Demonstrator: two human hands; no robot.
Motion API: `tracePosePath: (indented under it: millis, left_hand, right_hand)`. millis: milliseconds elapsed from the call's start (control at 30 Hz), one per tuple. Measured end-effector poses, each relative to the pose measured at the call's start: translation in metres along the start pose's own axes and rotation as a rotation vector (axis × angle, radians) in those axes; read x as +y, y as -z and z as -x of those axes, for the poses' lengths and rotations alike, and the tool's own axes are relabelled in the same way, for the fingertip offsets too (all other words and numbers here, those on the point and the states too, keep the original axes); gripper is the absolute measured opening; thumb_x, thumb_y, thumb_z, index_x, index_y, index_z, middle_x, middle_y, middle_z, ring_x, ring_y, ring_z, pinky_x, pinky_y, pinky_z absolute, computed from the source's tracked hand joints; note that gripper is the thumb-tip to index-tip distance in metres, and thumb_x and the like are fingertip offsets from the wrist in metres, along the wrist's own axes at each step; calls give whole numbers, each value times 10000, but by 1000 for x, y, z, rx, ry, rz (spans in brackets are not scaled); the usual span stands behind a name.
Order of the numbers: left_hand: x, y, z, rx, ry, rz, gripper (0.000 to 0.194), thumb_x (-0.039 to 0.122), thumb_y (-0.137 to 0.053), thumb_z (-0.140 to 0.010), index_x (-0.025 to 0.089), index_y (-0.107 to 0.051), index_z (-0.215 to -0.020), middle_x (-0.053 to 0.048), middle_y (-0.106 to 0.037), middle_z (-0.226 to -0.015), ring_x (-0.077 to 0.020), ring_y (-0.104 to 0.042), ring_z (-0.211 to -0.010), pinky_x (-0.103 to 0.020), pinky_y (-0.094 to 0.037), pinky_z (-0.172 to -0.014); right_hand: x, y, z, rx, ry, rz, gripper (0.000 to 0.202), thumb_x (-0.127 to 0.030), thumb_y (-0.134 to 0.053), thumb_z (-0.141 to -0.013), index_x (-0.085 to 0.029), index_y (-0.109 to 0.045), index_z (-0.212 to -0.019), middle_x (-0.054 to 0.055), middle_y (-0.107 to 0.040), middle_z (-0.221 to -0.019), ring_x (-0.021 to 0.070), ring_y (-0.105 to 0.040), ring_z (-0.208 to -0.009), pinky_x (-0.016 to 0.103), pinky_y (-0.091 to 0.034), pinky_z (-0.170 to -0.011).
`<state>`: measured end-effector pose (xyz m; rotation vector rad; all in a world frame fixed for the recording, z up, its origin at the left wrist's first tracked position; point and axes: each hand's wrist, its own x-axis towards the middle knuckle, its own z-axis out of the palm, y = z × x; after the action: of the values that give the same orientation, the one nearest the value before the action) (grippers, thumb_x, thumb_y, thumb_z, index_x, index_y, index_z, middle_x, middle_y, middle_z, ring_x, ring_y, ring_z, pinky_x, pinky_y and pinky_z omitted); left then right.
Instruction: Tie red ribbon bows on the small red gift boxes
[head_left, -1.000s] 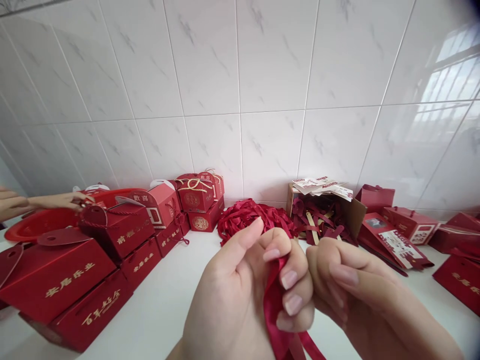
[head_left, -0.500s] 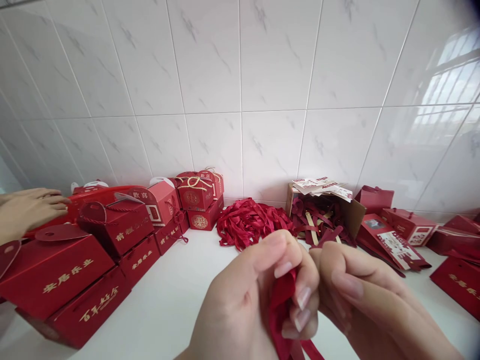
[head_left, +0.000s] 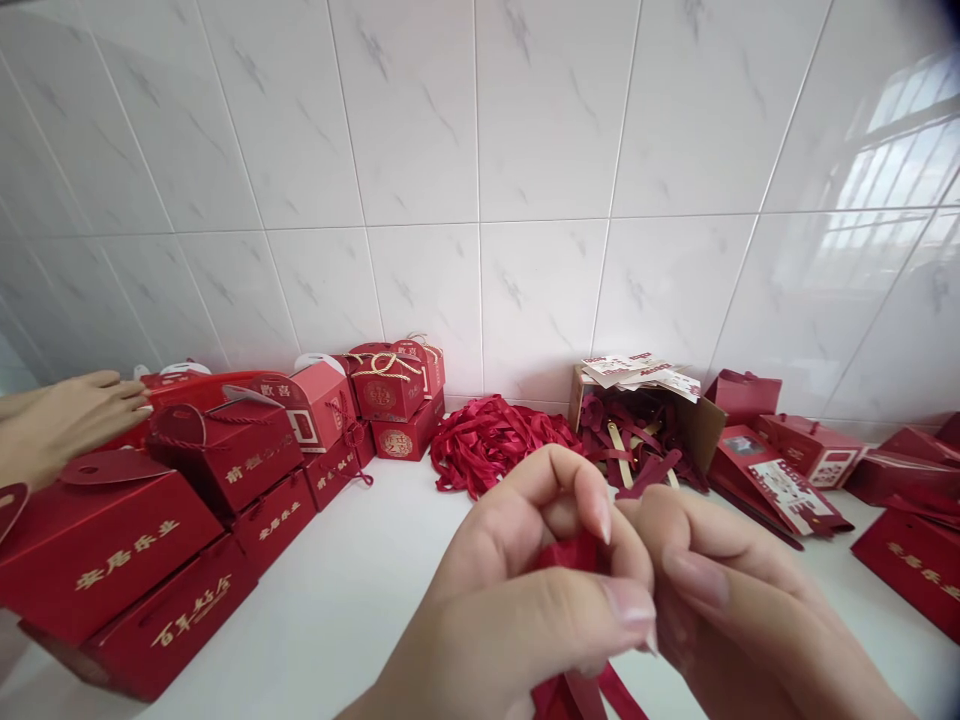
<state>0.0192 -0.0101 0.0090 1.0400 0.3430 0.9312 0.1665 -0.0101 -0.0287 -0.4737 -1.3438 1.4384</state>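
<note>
Red ribbon point(head_left: 571, 553) runs through my left hand point(head_left: 525, 580), whose fingers curl round it near the bottom centre; its loose ends hang below. Against those fingertips, just to the right, my right hand point(head_left: 735, 590) is closed with thumb and forefinger pressed together; what it pinches is hidden. Behind my hands a heap of red ribbon point(head_left: 499, 435) lies on the white table point(head_left: 360, 580). An open cardboard box point(head_left: 701, 440) on its side holds dark red straps, with printed cards point(head_left: 641, 373) on top.
Stacked red gift boxes point(head_left: 142, 530) with gold lettering fill the left side, and more red boxes point(head_left: 814, 450) stand at the right. Another person's hand point(head_left: 82, 415) is over the far left boxes. A tiled wall point(head_left: 420, 150) rises behind.
My left thumb has come up across the front toward my right fingertips, and my left forefinger has lifted. My right hand has hardly moved. The other person's hand has shifted slightly right.
</note>
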Motion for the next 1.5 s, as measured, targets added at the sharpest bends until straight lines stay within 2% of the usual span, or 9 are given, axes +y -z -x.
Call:
tracePosePath:
  millis: [200, 433, 667, 933, 1067, 1167, 1267, 1367, 1500]
  left_hand:
    - [-1, -2, 1, -11, -22, -7, 209, 88, -634, -735, 183, -448, -728, 11, -559, -654, -71, -420, -539, -190, -287, -502]
    - [-1, -6, 1, -17, -3, 21, 228, 60, -617, -763, 176, -428, -713, 3, -580, -668, -96, -505, -656, -217, -381, -667]
    - [-4, -5, 1, -32, -31, 27, 230, 39, -600, -772, 180, -424, -722, -6, -600, -686, -110, -532, -688, -228, -394, -684]
    - [-5, -5, 1, -9, -81, -15, 233, 41, -585, -797, 184, -416, -723, -12, -642, -707, -106, -555, -680, -220, -416, -668]
    - [-12, -8, -4, 138, -210, -102, 269, 77, -582, -817, 193, -378, -687, 0, -661, -711, -116, -582, -644, -229, -448, -628]
    - [-21, -13, -7, 287, -439, -239, 287, 86, -598, -805, 203, -382, -656, 20, -661, -686, -122, -579, -596, -225, -460, -557]
    - [-29, -17, -8, 388, -661, -443, 282, 35, -618, -765, 200, -447, -614, 32, -694, -711, -103, -561, -538, -203, -451, -502]
    - [-32, -21, -6, 453, -727, -566, 300, -15, -624, -731, 201, -475, -587, 40, -721, -736, -94, -550, -508, -205, -472, -517]
    - [-32, -22, -7, 459, -707, -522, 300, 4, -620, -741, 207, -456, -593, 15, -735, -775, -110, -562, -515, -221, -486, -517]
  right_hand:
    - [2, -2, 0, 50, -22, -47, 353, -447, -573, -804, -178, -459, -607, -14, -413, -526, 101, -323, -506, 238, -282, -499]
    - [-3, -9, 2, 111, -38, -165, 297, -374, -606, -796, -171, -499, -608, -10, -471, -536, 96, -363, -515, 223, -270, -515]
    - [-5, -9, 2, 113, -45, -173, 278, -355, -607, -803, -173, -515, -615, -8, -488, -546, 94, -351, -511, 223, -258, -510]
    - [-7, -11, 0, 121, -40, -238, 266, -333, -612, -808, -178, -523, -613, -17, -461, -567, 98, -379, -544, 211, -317, -545]
    - [0, -4, -5, 86, 25, -150, 308, -422, -545, -841, -188, -521, -641, -8, -431, -612, 121, -396, -592, 234, -373, -579]
    - [7, 1, -6, 64, 94, -34, 377, -482, -479, -872, -184, -527, -646, 2, -439, -624, 127, -407, -610, 238, -383, -592]
    - [11, 0, -3, 80, 118, 22, 354, -480, -496, -874, -184, -517, -681, -5, -429, -624, 115, -383, -599, 229, -366, -575]
    - [9, -5, 0, 106, 103, 16, 296, -440, -526, -875, -185, -515, -724, -14, -412, -642, 98, -340, -584, 218, -351, -560]
    - [6, -7, 0, 102, 166, 14, 227, -394, -522, -888, -195, -558, -785, -7, -427, -672, 91, -360, -591, 201, -377, -555]
